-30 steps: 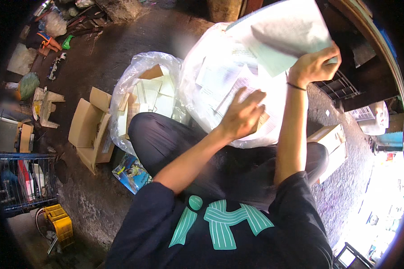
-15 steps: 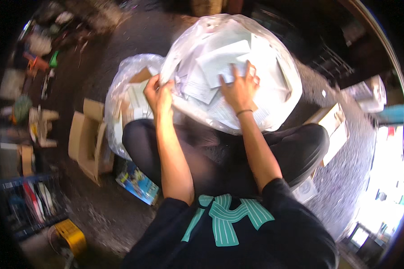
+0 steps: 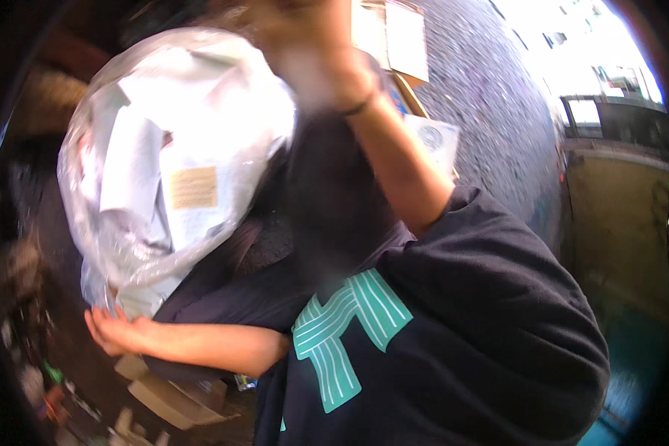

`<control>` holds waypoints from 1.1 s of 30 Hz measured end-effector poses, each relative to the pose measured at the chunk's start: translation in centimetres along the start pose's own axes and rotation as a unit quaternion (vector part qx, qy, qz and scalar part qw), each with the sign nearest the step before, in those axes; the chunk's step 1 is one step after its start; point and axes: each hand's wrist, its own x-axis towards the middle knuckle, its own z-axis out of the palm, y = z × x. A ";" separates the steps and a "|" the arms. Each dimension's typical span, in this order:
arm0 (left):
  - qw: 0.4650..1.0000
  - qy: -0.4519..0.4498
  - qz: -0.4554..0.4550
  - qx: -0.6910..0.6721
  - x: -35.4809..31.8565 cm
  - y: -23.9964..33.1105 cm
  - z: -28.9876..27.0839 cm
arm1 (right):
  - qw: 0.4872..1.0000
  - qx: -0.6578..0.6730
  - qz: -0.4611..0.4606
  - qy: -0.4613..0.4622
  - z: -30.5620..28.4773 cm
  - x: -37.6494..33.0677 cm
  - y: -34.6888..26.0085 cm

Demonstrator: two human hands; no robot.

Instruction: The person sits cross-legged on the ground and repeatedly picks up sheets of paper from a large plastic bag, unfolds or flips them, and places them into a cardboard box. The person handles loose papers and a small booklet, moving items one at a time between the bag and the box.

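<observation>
A large clear plastic bag (image 3: 230, 245) full of white papers (image 3: 130, 160) stands in front of my crossed legs. A small tan sheet (image 3: 194, 187) with printed lines lies on the papers. My left hand (image 3: 117, 328) is beside a second, smaller bag (image 3: 143, 296), with its fingers stretched out and nothing seen in them. Whether it touches the bag I cannot tell. Raised to the right of the large bag is my right hand (image 3: 301, 44), smeared by motion and cut off by the top edge; its fingers and anything in them cannot be made out.
An open cardboard box (image 3: 175, 401) sits on the ground past my left forearm. To my right are another light cardboard box (image 3: 398, 37) and a white flat item (image 3: 432, 141) with a round mark. Small clutter (image 3: 56, 394) lies at the far lower left.
The view has swung to the right and tilted. My right hand has left the papers and risen toward the right. My left hand has let go of the large bag's rim.
</observation>
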 end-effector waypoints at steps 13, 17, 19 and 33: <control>0.984 -0.097 0.138 0.065 -4.6 3.7 3.4 | 0.625 -0.515 0.586 -0.030 -25.2 -34.7 9.2; 0.972 -0.078 0.198 0.096 -3.5 3.8 2.0 | 0.722 -0.330 0.607 0.036 -21.1 -31.4 6.5; 0.972 -0.084 0.195 0.096 -4.3 3.8 2.5 | 0.767 -0.384 0.513 0.037 -19.5 -28.5 5.5; 0.773 -0.615 0.042 -0.148 -23.9 11.9 8.9 | 0.925 -0.347 -0.078 -0.136 -15.8 0.4 -7.3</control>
